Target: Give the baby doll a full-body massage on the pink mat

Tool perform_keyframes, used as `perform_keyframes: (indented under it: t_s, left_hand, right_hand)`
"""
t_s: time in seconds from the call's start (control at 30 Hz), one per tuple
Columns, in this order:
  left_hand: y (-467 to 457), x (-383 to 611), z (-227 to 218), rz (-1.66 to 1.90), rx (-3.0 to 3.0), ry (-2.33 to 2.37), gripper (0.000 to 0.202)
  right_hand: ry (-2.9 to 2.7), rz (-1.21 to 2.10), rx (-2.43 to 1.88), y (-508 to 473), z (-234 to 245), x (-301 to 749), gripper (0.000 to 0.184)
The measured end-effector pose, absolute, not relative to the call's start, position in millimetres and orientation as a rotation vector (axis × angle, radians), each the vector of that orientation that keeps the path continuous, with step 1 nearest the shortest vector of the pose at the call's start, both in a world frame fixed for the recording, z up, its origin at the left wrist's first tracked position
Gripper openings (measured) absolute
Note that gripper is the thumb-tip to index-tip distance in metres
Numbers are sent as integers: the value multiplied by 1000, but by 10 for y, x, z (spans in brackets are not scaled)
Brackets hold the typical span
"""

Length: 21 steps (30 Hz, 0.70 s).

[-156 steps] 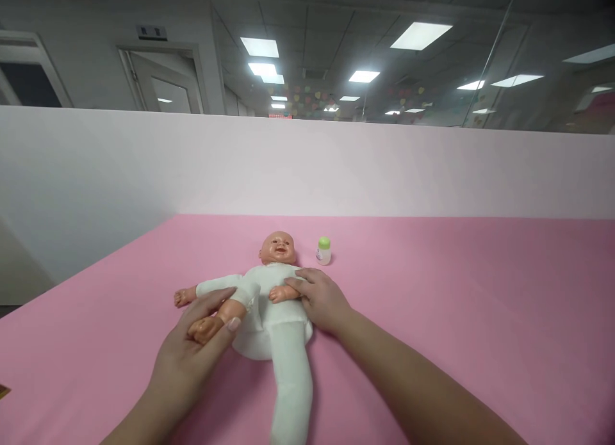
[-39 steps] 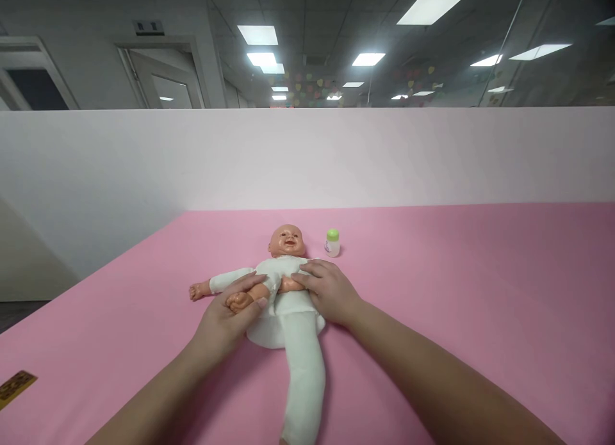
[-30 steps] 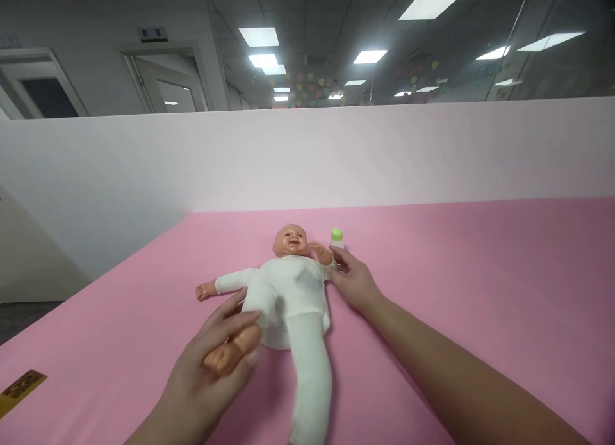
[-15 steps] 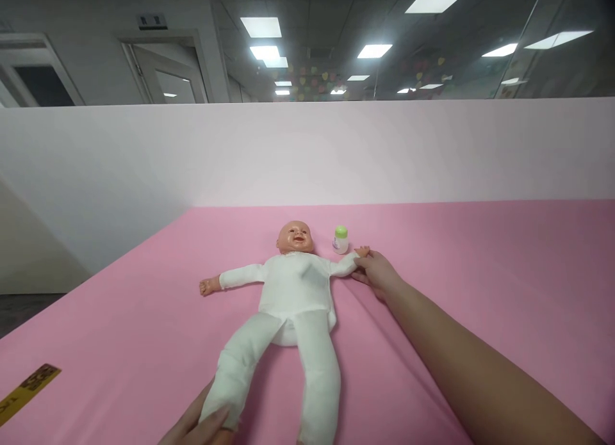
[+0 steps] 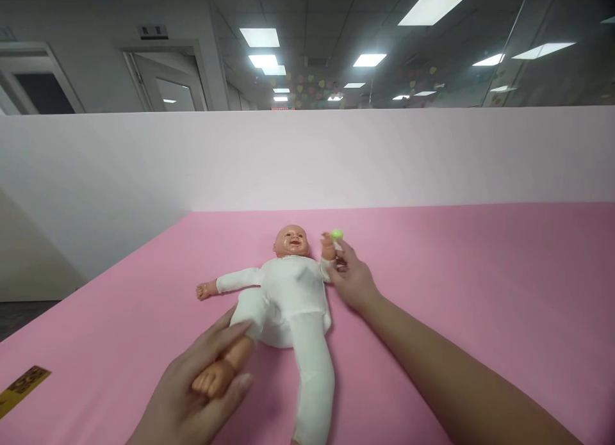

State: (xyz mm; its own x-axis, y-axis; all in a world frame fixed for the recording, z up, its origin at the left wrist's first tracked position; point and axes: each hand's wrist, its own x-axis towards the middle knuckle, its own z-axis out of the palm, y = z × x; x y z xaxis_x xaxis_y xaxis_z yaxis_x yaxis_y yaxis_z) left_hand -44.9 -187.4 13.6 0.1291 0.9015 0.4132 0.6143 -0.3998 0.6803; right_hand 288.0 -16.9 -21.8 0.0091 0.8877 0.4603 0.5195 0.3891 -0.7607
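Note:
A baby doll point(image 5: 295, 288) in a white cloth suit lies on its back on the pink surface point(image 5: 432, 272), its head at the far end. My left hand point(image 5: 192, 384) is wrapped round the doll's lower leg and bare foot point(image 5: 214, 378) on the left side, with that knee bent and raised. My right hand point(image 5: 353, 278) grips the doll's forearm on the right side, just below the doll's hand point(image 5: 327, 245), which points upward. The other doll arm point(image 5: 237, 280) stretches out flat to the left, and the other leg point(image 5: 312, 374) lies straight toward me.
Behind my right hand stands a small bottle with a green cap point(image 5: 337, 234); its body is mostly hidden. A white wall point(image 5: 307, 160) closes off the far side. A yellow and black label point(image 5: 24, 388) is stuck at the left front.
My left hand has pushed the held leg up and forward, bending its knee. My right hand has lifted the doll's arm and brought it inward, now covering most of the bottle.

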Motion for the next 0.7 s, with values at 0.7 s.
perform_keyframes:
  t_s: [0.7]
  left_hand:
    - [-1477, -235, 258, 1197, 1844, 1537, 58]
  right_hand:
    - [-2114, 121, -1076, -282, -310, 2603, 54]
